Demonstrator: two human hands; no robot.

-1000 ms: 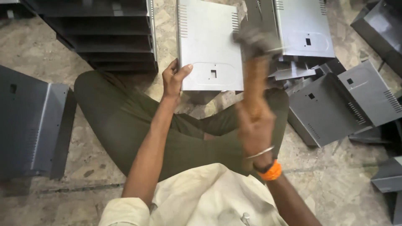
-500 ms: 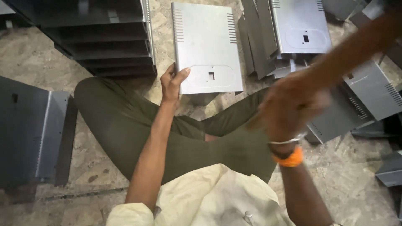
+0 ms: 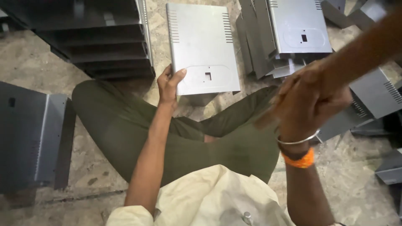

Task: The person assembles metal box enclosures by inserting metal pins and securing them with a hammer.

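I sit cross-legged on a stone floor. My left hand (image 3: 169, 86) grips the lower left corner of a flat grey metal panel (image 3: 201, 46) with slot vents and a small square hole. The panel lies in front of my knees. My right hand (image 3: 310, 104), with a metal bangle and an orange band at the wrist, is closed around a long brown handle (image 3: 364, 46). The handle is blurred and slants up to the right, and its far end is out of frame. It hangs over the panels on the right, apart from the one my left hand holds.
A stack of dark metal trays (image 3: 96, 37) stands at the top left. A pile of grey panels (image 3: 293, 29) lies at the top right, with more bent panels (image 3: 372, 96) at the right edge. A dark panel (image 3: 29, 134) lies on the left.
My right hand swung from upright above the panel down and to the right, so the handle now points to the upper right. My left hand kept its hold on the panel.
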